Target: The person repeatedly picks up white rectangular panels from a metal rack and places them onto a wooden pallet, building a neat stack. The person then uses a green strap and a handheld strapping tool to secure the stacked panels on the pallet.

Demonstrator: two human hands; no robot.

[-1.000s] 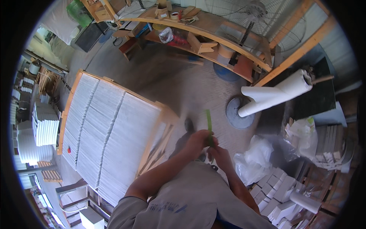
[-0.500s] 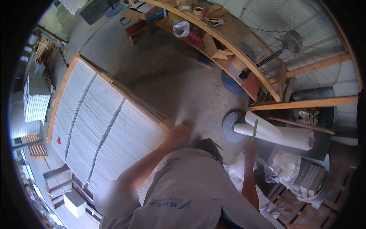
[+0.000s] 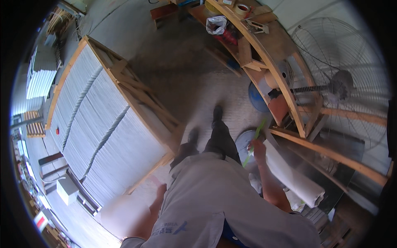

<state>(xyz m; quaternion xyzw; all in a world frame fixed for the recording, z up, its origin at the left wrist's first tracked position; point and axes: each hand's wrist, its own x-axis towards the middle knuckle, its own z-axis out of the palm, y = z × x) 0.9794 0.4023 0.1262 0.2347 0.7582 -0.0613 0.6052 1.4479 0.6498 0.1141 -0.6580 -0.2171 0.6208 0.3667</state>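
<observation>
A bright green strap (image 3: 260,127) runs through my closed right hand (image 3: 258,151), sticking out above and below the fingers. That hand is raised over a grey round disc (image 3: 245,142) on the floor, beside a long white roll (image 3: 291,175). My left hand (image 3: 161,190) hangs low at my left side, near the close edge of a wood-framed crate (image 3: 136,153); its fingers are blurred and partly hidden. White slabs stand packed in rows in the crate, with two twisted grey strips across them.
A curved-looking wooden workbench (image 3: 269,53) with tape and tools stands at the far right, near a large wire fan (image 3: 340,84). A blue round base (image 3: 257,98) sits under it. At the left are a white box (image 3: 67,189) and stacked white panels (image 3: 42,78).
My left hand has drawn back from the crate's corner to my side. My right hand, with the green strap, has moved left and up over the grey disc. The view has shifted.
</observation>
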